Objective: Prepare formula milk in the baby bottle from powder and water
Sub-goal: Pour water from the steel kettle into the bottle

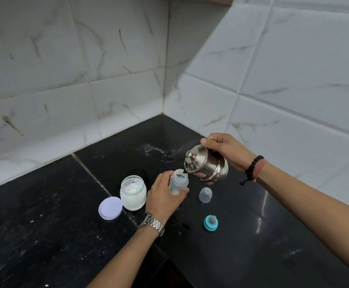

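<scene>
Baby bottle [178, 183] upright, mouth up, under tilted steel kettle [207, 166] spout.

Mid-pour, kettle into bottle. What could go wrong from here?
1. The steel kettle is tipped with its spout right at the narrow mouth of the baby bottle; a slight drift could likely send water onto the black counter.
2. The left hand grips the bottle just under the spout, so any overflow might run over its fingers.
3. The powder jar stands open beside the bottle; splashes could wet the powder.
</scene>
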